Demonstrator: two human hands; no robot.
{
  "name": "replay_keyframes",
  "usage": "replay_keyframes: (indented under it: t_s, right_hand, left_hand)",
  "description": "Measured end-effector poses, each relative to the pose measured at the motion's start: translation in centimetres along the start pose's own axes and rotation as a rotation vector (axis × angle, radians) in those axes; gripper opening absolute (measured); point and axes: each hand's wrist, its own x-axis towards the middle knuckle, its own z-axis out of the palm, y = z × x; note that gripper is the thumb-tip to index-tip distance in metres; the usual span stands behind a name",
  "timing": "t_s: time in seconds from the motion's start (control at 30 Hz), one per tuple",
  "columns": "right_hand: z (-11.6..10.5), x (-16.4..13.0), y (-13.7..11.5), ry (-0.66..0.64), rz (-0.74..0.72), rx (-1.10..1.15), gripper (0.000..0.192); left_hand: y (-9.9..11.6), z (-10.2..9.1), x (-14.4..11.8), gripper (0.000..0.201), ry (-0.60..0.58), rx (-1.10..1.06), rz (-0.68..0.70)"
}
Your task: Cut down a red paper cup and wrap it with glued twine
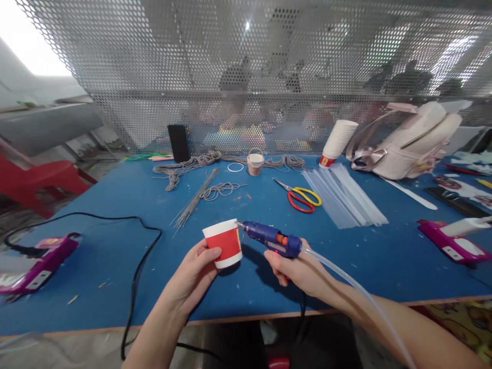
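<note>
A red-and-white paper cup (223, 243) is gripped above the blue table (115, 246) in the left hand (196, 274), while a blue glue gun (271, 239) is clasped in the right hand (302, 269), its nozzle at the rim; fingers could be burned should glue drip. Counted: one held cup, one gun, one pair of scissors (302, 196), perhaps three magenta holders, edges blurred

Glue gun (271, 239) tip at cup (223, 243)
</note>
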Motion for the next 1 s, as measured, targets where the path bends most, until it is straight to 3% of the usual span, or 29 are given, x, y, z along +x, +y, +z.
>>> replay_keyframes:
  t_s: [0.13, 0.33, 0.87, 1.0]
  right_hand:
    - [0.1, -0.1, 0.0, 0.001, 0.003, 0.010, 0.035]
    - [0.7, -0.4, -1.0, -0.037, -0.041, -0.025, 0.028]
    - [1.3, -0.3, -0.6, 0.019, -0.411, -0.248, 0.031]
    - [1.2, -0.4, -0.8, 0.032, -0.424, -0.261, 0.031]
  left_hand:
    - [0.0, 0.2, -0.1, 0.034, -0.009, -0.008, -0.003]
    - [-0.5, 0.8, 0.3, 0.053, -0.004, 0.074, 0.108]
    - [-2.0, 0.8, 1.1, 0.055, 0.291, 0.574, 0.442]
    - [-2.1, 0.8, 1.1, 0.056, 0.335, 0.635, 0.480]
